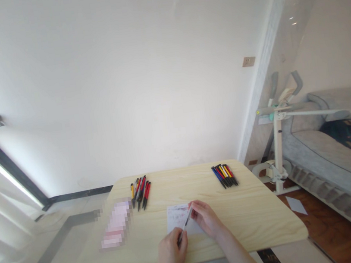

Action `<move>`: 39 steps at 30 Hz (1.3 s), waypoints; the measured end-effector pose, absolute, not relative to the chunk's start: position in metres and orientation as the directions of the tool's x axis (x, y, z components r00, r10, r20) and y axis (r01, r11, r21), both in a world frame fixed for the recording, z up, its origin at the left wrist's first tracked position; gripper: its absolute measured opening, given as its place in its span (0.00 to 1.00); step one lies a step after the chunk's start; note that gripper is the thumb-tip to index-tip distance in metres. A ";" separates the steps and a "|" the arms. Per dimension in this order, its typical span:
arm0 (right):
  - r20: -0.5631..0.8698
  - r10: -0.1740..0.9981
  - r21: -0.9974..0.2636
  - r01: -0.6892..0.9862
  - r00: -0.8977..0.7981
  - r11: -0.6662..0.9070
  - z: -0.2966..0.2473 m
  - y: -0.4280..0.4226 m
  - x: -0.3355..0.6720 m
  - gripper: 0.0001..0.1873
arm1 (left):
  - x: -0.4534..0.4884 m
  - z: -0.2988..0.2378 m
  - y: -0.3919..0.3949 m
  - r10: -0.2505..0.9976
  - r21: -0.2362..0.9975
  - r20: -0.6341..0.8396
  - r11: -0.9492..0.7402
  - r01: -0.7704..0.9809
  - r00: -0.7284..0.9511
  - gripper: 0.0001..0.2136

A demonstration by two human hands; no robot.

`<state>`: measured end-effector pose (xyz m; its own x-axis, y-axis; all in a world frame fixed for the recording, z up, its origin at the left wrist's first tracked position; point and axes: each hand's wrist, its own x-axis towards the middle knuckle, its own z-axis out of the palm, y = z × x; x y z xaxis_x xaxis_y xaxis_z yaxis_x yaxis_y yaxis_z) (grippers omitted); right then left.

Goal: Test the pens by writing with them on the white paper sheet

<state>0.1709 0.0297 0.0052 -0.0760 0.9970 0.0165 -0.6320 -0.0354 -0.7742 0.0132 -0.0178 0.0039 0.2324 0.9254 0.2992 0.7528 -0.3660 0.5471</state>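
My left hand (171,248) and my right hand (205,218) both pinch one pen (185,224), which lies slanted between them above a small sheet of white paper (177,218) with scribbles on it. The left fingers hold its lower end and the right fingers its upper end. The paper rests on a light wooden table (256,220), near its front edge.
A bunch of pens (141,191) lies at the table's back left, and another bunch of pens (224,174) at the back right. A blurred pink and white object (116,224) lies on the left. A white stand (278,152) and a grey sofa (337,148) are to the right.
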 end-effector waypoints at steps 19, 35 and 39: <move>-0.007 0.994 -0.736 -0.672 -0.106 -0.077 0.005 0.030 0.170 0.10 | 0.013 0.010 -0.019 0.928 0.579 0.290 -0.365 0.729 0.234 0.13; 0.006 0.995 -0.761 -0.645 -0.104 -0.063 -0.001 0.032 0.172 0.09 | 0.013 0.004 -0.018 0.935 0.577 0.264 -0.349 0.739 0.236 0.13; 0.028 0.995 -0.774 -0.632 -0.098 -0.041 -0.003 0.033 0.172 0.08 | 0.013 0.001 -0.017 0.939 0.560 0.258 -0.336 0.757 0.227 0.13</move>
<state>0.1722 0.0332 -0.0030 -0.0981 0.9948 0.0277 -0.6321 -0.0408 -0.7738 0.0133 -0.0171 0.0014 0.2267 0.9392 0.2579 0.7573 -0.3365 0.5597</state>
